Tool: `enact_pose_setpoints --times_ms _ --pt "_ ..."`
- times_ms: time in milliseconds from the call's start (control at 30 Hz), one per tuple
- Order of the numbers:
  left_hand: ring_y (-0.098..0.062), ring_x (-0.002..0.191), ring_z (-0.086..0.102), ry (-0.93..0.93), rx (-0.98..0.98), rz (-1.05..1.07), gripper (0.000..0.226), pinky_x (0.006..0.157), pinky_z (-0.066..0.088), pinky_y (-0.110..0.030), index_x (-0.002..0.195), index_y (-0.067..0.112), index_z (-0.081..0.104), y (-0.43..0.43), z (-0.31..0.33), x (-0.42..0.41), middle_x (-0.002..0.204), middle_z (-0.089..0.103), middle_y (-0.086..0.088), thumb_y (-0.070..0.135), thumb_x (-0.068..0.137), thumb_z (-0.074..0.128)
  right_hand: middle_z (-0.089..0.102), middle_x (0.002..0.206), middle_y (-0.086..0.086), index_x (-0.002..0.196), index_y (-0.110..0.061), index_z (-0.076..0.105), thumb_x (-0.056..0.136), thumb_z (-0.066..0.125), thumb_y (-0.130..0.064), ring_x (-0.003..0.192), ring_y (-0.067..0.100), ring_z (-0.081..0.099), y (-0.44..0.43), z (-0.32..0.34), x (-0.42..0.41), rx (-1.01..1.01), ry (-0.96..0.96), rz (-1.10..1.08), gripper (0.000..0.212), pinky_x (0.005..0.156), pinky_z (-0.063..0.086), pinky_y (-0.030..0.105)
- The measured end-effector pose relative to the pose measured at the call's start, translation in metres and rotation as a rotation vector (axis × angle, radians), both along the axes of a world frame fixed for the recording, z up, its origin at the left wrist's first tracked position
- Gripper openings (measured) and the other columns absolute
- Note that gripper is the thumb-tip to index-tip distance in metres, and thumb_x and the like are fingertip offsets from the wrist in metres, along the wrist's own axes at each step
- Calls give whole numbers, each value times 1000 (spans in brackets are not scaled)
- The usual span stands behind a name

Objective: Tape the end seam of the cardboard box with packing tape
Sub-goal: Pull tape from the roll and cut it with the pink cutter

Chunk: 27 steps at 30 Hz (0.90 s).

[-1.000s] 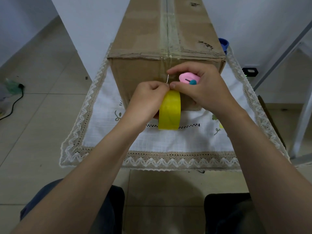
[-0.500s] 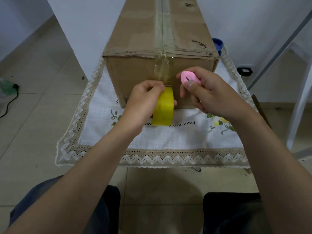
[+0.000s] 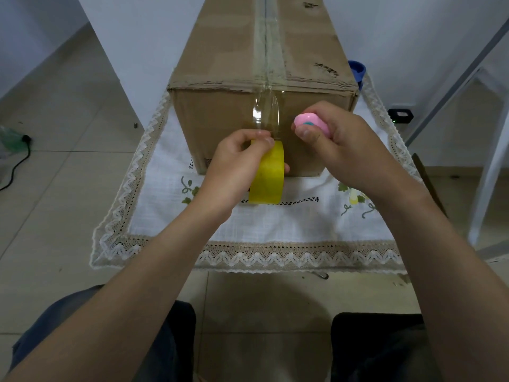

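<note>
A long cardboard box lies on a white lace-edged cloth, its near end facing me. Clear tape runs along the top seam, and a loose clear strip hangs from the top edge down the end face. My left hand grips a yellow tape roll in front of the box's end, pinching the strip's lower end. My right hand is closed around a small pink cutter with a teal button, just right of the strip.
A blue object peeks out behind the box's right corner. A white metal frame stands at the right. A black cable lies on the tiled floor at the left. My knees are below the table's front edge.
My right hand with the pink cutter has drawn away from the tape to the right. The clear strip between the box's edge and the roll now shows loose.
</note>
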State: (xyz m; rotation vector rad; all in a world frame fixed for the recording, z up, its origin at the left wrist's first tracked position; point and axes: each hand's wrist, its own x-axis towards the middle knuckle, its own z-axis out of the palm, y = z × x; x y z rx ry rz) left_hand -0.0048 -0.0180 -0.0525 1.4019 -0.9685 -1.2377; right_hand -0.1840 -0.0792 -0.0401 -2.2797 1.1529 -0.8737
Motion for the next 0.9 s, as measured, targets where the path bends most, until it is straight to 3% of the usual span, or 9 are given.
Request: enact_pose_setpoints --times_ms 100,167,300,367,533,633,700,800,900 --pt "-24 69 80 -12 10 -16 18 83 65 -55 121 22 63 1 0 0 77 81 -10 20 104 60 61 93 -4 120 -14 59 107 53 -29 79 6 54 2 3 1 58 70 -21 20 68 40 18" --pt "-25 71 80 -33 10 -15 17 83 65 -55 119 24 64 1 -3 1 81 82 -11 21 103 62 54 87 -10 121 -13 54 108 50 -27 75 2 51 6 4 3 89 121 12 20 64 39 25" --pt "-36 95 79 -91 6 5 22 87 63 -61 105 38 71 1 -3 2 111 79 -9 39 83 70 46 81 -13 127 -16 46 109 45 -22 57 -9 50 10 7 4 235 110 79 19 59 34 25" --pt "-38 98 78 -84 2 1 25 86 63 -61 104 38 71 1 -3 3 115 78 -9 41 79 68 45 79 -14 129 -17 45 108 44 -19 54 -11 49 10 5 5 265 83 72 21 58 33 23" --pt "-37 94 80 -57 -16 -8 19 86 63 -62 112 32 68 -2 -8 6 106 80 -12 30 94 64 59 83 -7 122 -20 52 105 45 -19 62 0 50 8 3 3 116 36 71 19 59 39 29" --pt "-37 96 79 -62 4 15 21 91 61 -63 109 35 68 -4 -9 8 106 80 -11 29 91 59 70 81 -4 123 -17 63 103 52 -16 65 -1 55 7 7 1 -6 -9 69 23 60 38 13" --pt "-38 99 78 -85 2 29 24 92 60 -65 105 39 69 -5 -7 8 106 80 -8 31 85 61 72 80 -2 120 -16 66 102 56 -14 65 -1 56 8 8 1 -60 -50 37 21 60 37 10" --pt "-34 90 81 -83 -10 17 24 86 62 -66 112 36 65 -4 -4 8 90 82 5 18 97 59 70 79 -4 117 -17 68 100 60 -20 67 8 58 10 4 1 -174 -28 7 19 61 44 22" --pt "-42 95 77 -122 -62 18 28 78 62 -68 110 40 65 -1 -1 8 111 76 2 23 88 62 62 80 -10 120 -19 70 100 63 -25 66 7 48 12 2 4 -285 118 20 22 59 37 25"
